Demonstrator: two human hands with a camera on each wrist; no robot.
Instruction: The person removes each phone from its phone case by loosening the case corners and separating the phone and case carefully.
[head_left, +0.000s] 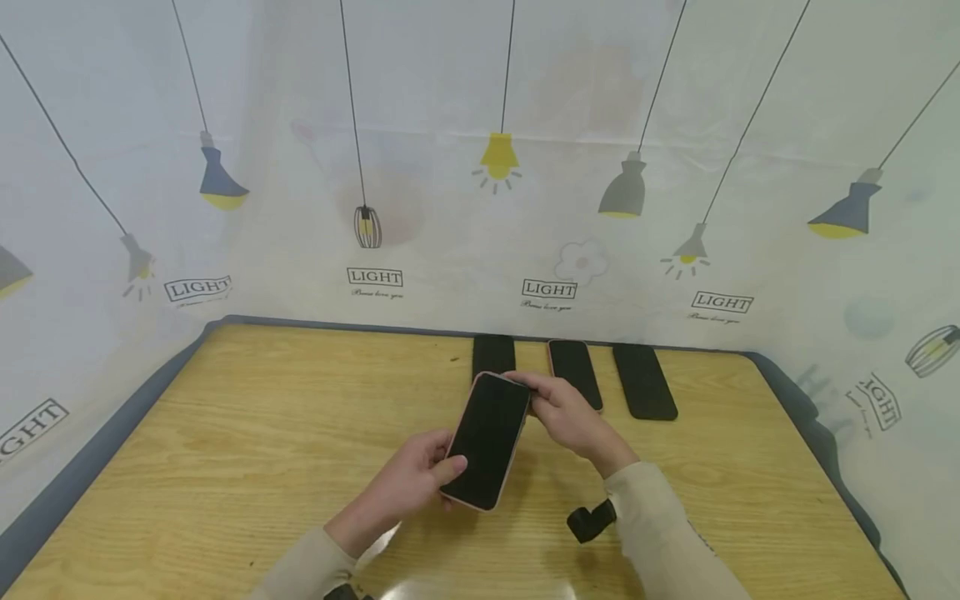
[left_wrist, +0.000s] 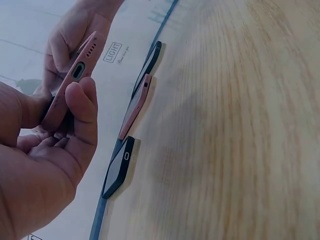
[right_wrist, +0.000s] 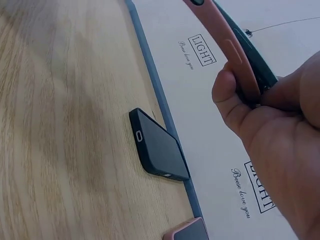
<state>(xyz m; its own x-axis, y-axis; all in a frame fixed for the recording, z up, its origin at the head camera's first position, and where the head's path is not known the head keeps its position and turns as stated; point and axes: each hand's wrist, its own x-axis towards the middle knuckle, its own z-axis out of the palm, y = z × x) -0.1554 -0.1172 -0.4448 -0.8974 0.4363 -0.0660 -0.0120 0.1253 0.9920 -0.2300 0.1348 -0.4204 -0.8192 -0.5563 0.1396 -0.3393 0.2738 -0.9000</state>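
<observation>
A black-screened phone [head_left: 489, 442] in a pink case [left_wrist: 89, 55] is held above the table, tilted, between both hands. My left hand [head_left: 408, 479] grips its lower end, thumb on the screen and fingers behind. At the upper right corner, my right hand [head_left: 573, 417] pinches the edge. In the right wrist view, a gap shows between the pink case [right_wrist: 227, 45] and the phone's dark green edge [right_wrist: 250, 47] near that hand. The left wrist view shows the case's lower end with a port cutout and speaker holes.
Along the table's back edge lie a black-cased phone [head_left: 493, 354], partly hidden by the held one, a pink-cased phone [head_left: 577, 377] and another black-cased phone [head_left: 645, 382]. The wooden table [head_left: 262, 433] meets a printed lamp-pattern cloth [head_left: 442, 175] at the back and sides.
</observation>
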